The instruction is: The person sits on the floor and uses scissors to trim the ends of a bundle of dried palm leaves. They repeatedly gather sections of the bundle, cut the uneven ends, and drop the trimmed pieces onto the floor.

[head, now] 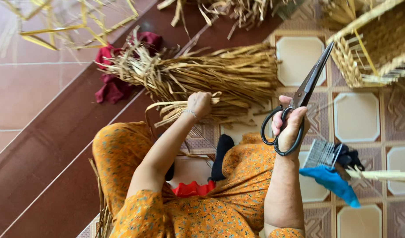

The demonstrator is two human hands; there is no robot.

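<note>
My left hand (199,103) is closed around a few dried straw strands (169,110) pulled from the near edge of a big bundle of dried straw (220,70) lying on the floor. My right hand (290,128) holds large black scissors (306,90) by the loops, with the closed blades pointing up and to the right, toward a woven basket (374,48). The scissors are apart from the bundle, to its right. My orange flowered dress (211,207) fills the lower middle of the view.
A dark red cloth (112,86) lies under the bundle's left end. More loose straw (229,11) lies at the top. To the right of my right hand are a metal-toothed comb (321,153), a blue cloth (332,183) and a pale stick (383,175). The floor is patterned tile (356,117) with a brown band (44,154).
</note>
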